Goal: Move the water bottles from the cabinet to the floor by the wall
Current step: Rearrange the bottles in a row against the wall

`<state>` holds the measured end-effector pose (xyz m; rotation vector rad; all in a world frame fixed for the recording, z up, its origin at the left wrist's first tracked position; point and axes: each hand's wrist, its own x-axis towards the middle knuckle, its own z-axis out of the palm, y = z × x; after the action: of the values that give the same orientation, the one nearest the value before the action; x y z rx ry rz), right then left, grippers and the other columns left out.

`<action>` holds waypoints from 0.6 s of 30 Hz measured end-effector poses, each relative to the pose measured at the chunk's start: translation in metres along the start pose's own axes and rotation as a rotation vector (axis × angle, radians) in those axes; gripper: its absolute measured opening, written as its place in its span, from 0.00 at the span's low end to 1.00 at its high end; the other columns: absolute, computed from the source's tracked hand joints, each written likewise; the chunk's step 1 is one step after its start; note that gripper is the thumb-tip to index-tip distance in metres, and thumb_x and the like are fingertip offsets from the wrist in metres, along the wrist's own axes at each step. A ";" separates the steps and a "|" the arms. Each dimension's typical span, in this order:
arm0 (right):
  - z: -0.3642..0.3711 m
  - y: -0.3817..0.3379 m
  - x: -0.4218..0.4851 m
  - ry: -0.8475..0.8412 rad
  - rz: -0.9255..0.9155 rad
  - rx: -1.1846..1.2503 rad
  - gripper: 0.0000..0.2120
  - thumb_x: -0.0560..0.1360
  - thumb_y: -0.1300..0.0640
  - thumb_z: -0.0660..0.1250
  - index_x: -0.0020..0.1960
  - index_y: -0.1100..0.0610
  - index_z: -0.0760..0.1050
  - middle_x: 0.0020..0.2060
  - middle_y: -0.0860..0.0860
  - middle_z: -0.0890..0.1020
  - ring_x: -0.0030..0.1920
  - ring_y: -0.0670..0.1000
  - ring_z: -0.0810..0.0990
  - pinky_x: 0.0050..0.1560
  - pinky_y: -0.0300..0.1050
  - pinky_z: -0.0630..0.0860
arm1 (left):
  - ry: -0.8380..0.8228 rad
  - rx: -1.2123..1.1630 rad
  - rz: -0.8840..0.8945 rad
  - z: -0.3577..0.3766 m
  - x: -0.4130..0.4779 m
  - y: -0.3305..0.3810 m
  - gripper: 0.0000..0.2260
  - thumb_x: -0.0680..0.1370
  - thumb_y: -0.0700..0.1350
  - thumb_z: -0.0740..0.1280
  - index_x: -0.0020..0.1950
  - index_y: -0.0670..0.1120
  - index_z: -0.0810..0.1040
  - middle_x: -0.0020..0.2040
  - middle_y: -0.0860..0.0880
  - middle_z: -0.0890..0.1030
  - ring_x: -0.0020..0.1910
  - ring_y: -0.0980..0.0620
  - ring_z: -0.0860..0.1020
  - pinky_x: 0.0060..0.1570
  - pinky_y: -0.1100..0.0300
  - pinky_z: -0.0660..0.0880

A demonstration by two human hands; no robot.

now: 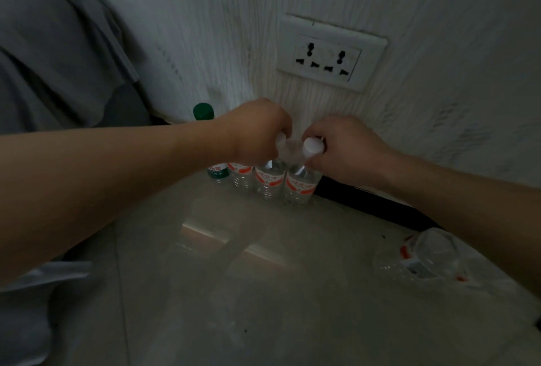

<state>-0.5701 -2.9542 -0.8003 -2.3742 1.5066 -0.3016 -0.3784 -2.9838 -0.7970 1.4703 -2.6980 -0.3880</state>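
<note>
A row of clear water bottles stands on the glossy floor (263,263) against the white wall (234,29). My left hand (257,128) grips the white cap of a red-labelled bottle (269,179). My right hand (342,149) grips the white cap of the neighbouring red-labelled bottle (301,187) at the row's right end. Left of these stand another red-labelled bottle (241,174) and a green-capped, green-labelled bottle (204,111), partly hidden behind my left forearm.
A double wall socket (328,54) sits just above the row. Grey fabric (52,43) hangs at the left. A black skirting strip (366,204) runs along the wall's base. Crumpled clear plastic wrap with red print (433,257) lies on the floor at the right.
</note>
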 end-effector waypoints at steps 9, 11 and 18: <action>0.005 0.000 0.002 0.004 -0.005 -0.028 0.10 0.70 0.55 0.71 0.49 0.57 0.81 0.44 0.51 0.82 0.44 0.50 0.79 0.44 0.48 0.76 | 0.021 0.020 0.023 0.004 0.002 -0.005 0.13 0.73 0.43 0.71 0.57 0.47 0.81 0.50 0.49 0.82 0.48 0.50 0.78 0.50 0.54 0.77; 0.007 0.000 0.002 0.002 -0.008 -0.036 0.09 0.70 0.55 0.71 0.49 0.57 0.81 0.44 0.51 0.82 0.44 0.51 0.79 0.44 0.48 0.75 | 0.025 0.023 0.024 0.004 0.003 -0.005 0.13 0.73 0.43 0.71 0.58 0.47 0.81 0.50 0.49 0.82 0.49 0.50 0.78 0.50 0.55 0.76; 0.007 -0.001 0.003 0.003 -0.008 -0.005 0.07 0.71 0.57 0.69 0.47 0.58 0.81 0.42 0.52 0.82 0.43 0.51 0.79 0.43 0.49 0.76 | 0.012 0.027 0.024 0.003 0.003 -0.005 0.13 0.73 0.44 0.70 0.57 0.46 0.81 0.50 0.48 0.82 0.48 0.49 0.79 0.50 0.54 0.76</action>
<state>-0.5657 -2.9556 -0.8063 -2.3849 1.5019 -0.3043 -0.3763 -2.9881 -0.8014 1.4413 -2.7198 -0.3417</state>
